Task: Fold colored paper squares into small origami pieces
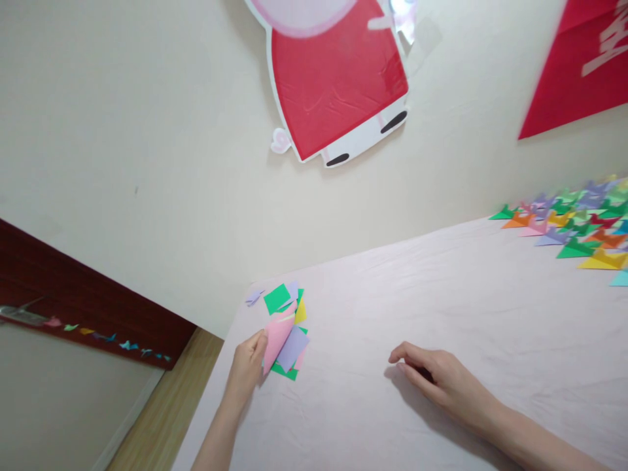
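My left hand (249,361) pinches a pink sheet of paper (279,340) by its edge, and the sheet bends upward. Under and around it lie loose coloured paper squares, among them a green square (277,299), a purple square (293,348) and a yellow piece (301,310). To the right, my right hand (432,376) hovers low over or rests on the pale cloth. Its thumb and forefinger are slightly apart with nothing between them, and the other fingers are curled and partly hidden.
A pale cloth (358,418) covers the table, which meets the wall at the back. Many folded paper figures (579,248) stand in rows at the far right. A small purple folded piece (254,297) lies by the left table edge. A red cartoon cutout (338,85) hangs on the wall.
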The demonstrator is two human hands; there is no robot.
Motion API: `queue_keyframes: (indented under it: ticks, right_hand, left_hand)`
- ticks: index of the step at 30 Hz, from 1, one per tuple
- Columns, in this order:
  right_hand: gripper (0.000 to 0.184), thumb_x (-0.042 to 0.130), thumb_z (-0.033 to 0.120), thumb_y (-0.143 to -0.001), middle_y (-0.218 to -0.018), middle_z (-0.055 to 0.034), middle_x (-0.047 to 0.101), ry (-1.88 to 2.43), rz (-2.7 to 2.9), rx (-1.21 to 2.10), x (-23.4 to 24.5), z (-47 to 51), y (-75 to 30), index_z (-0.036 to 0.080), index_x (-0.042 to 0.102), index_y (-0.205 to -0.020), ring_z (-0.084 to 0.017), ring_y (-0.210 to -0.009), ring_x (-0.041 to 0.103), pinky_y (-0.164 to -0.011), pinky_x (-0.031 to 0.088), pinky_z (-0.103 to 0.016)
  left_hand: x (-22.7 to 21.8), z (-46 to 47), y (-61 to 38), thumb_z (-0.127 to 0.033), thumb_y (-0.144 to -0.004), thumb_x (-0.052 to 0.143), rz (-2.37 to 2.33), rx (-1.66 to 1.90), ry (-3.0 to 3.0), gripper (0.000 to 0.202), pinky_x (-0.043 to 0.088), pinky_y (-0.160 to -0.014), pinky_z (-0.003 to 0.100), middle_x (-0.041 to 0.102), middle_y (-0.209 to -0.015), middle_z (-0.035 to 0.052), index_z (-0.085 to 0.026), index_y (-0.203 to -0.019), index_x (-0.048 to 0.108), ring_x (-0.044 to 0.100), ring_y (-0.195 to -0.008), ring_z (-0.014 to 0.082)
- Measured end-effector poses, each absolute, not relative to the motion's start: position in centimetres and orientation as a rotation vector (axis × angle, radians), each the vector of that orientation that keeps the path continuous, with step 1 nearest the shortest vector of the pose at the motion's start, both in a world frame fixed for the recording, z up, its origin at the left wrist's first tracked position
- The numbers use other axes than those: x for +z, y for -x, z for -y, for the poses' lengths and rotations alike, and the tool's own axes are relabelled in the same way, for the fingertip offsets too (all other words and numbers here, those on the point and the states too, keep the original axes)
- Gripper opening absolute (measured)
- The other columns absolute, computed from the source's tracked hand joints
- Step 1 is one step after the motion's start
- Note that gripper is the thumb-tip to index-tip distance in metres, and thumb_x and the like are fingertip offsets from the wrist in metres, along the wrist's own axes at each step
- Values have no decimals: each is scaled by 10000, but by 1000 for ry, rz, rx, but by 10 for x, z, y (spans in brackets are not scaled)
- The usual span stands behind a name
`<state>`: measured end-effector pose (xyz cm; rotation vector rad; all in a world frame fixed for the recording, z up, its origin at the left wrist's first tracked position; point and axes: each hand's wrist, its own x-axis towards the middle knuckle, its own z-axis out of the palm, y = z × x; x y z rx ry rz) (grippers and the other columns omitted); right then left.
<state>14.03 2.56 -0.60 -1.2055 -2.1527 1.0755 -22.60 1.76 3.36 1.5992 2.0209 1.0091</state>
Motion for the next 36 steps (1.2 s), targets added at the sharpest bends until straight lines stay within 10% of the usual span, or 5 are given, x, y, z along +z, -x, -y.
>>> queue_keyframes:
  ticks: [14, 20, 24, 29, 36]
  right_hand:
    - [307, 357, 375, -934, -708, -16, 687, 1189, 2108, 1095, -6, -25, -140, 231, 627, -949, -182, -632, 613, -623, 409, -278]
    - [316, 352, 371, -934, -705, -13, 677, 1195, 2126, 1086, -7, -25, -141, 223, 630, -968, -182, -631, 612, -623, 409, -277]
    - [305, 368, 373, -929, -684, -9, 675, 1186, 2114, 1095, -5, -26, -141, 227, 635, -946, -180, -617, 603, -612, 398, -275]
    - [302, 356, 375, -928, -689, -14, 677, 1188, 2123, 1091, -3, -25, -140, 236, 623, -941, -180, -618, 601, -618, 401, -279]
    - [320, 336, 373, -942, -697, -10, 675, 1184, 2162, 1066, -6, -26, -140, 228, 621, -956, -183, -634, 617, -624, 404, -275]
  left_hand:
    - [22, -69, 223, -547, -668, 727, -1746, 1322, -950, 509, 514, -606, 312, 707, -822, 108, -109, -922, 671, 666, -700, 230]
    - [17, -73, 227, -436, -877, 594, -1831, 1238, -999, 630, 537, -740, 305, 616, -1240, 176, -172, -1402, 369, 686, -924, 208]
    - [23, -54, 235, -458, -871, 573, -1855, 1066, -1150, 609, 525, -865, 393, 501, -1394, 201, -195, -1390, 395, 627, -1113, 273]
    - [28, -16, 236, -262, -524, 825, -1894, 766, -1515, 827, 310, -1125, 464, 392, -1482, 179, -169, -1290, 530, 354, -1380, 354]
    - [19, 5, 221, -362, -746, 655, -2005, 322, -2048, 476, 393, -1040, 464, 561, -1275, 126, -180, -1181, 592, 500, -1204, 318]
